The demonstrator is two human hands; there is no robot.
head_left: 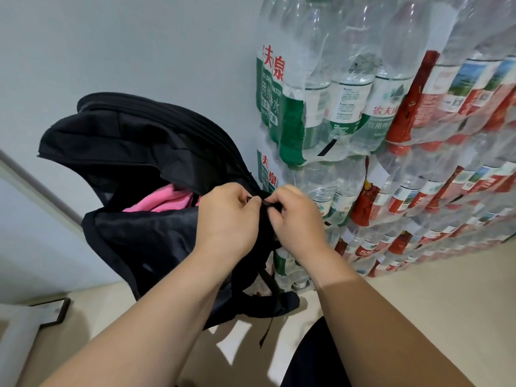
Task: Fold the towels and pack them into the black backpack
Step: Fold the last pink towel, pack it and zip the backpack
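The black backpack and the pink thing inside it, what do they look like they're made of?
The black backpack looks like thin woven synthetic, probably nylon or polyester: a faint sheen, and it sags in soft folds. The pink towel looks like matte, slightly fuzzy fleece or microfibre; the exact fibre can't be told.

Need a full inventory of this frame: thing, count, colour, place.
backpack: 1, black, left of centre against the wall, main compartment open
towel: at least 1, pink, inside the backpack
bottle packs: many, clear with green or red labels, stacked right along the wall
wall: 1, pale grey, behind
floor: beige, below
dark framed object: 1, lower left, cannot tell what
left hand: pinching the backpack's edge
right hand: pinching the same edge
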